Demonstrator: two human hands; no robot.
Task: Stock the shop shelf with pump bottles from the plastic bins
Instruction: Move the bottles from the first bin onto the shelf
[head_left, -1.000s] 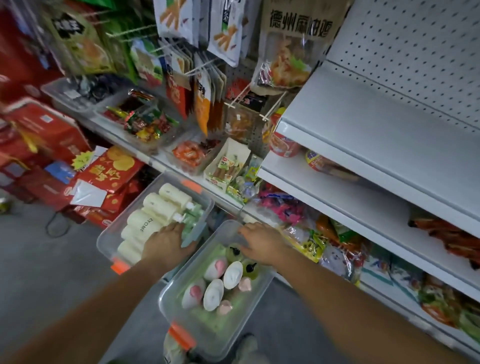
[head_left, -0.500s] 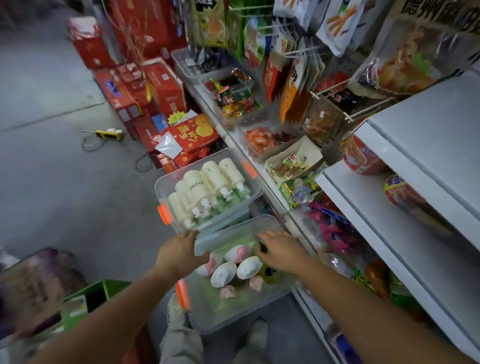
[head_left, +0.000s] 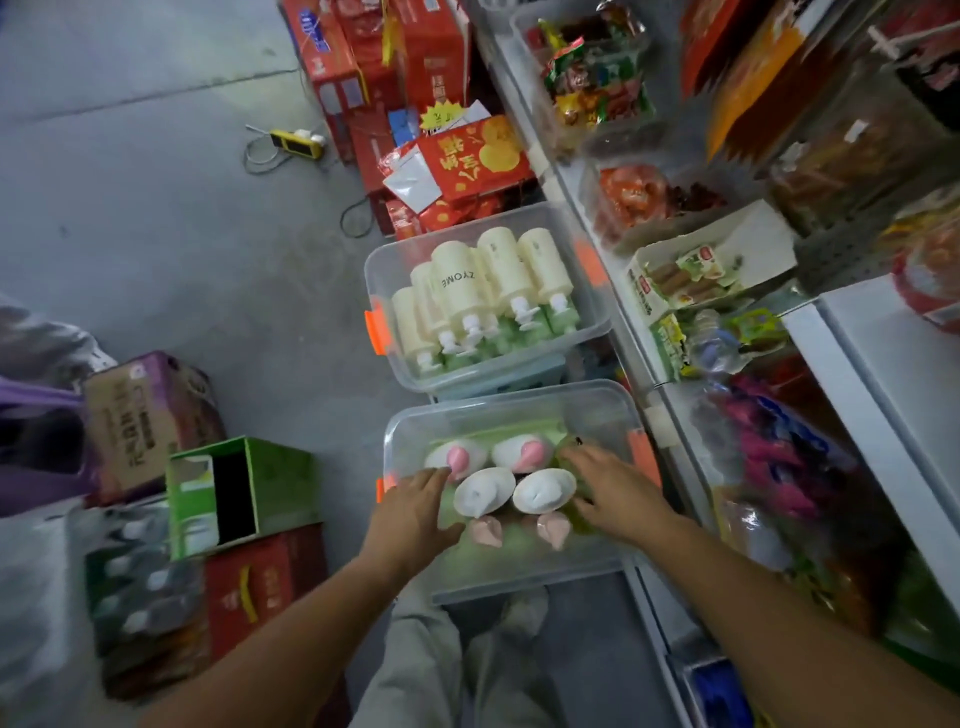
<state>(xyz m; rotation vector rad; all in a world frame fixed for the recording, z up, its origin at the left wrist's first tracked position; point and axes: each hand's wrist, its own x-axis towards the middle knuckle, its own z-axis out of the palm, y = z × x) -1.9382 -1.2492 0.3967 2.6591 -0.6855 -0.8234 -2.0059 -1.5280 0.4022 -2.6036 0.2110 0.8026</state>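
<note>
Two clear plastic bins with orange latches stand on the floor beside the shelf. The far bin (head_left: 382, 270) holds several cream pump bottles (head_left: 457, 286) lying on their sides. The near bin (head_left: 410, 421) holds several small white and green bottles with pink caps (head_left: 483, 491). My left hand (head_left: 415, 512) reaches into the near bin at its left side, fingers spread over the bottles. My right hand (head_left: 613, 488) lies on a green bottle (head_left: 569, 447) at the bin's right side; whether it grips it is unclear. The white shelf (head_left: 883, 364) runs along the right.
Snack packets (head_left: 597, 88) and trays fill the shelf levels on the right. Red gift boxes (head_left: 467, 156) are piled beyond the bins. A green open carton (head_left: 244, 493), a brown box (head_left: 140, 415) and a red box (head_left: 265, 582) stand at the left. My legs (head_left: 441, 660) are below the near bin.
The view has tilted down and left toward the floor. My left hand moved from the near bin's rim in over the bottles. My right hand stays at the bin's right side.
</note>
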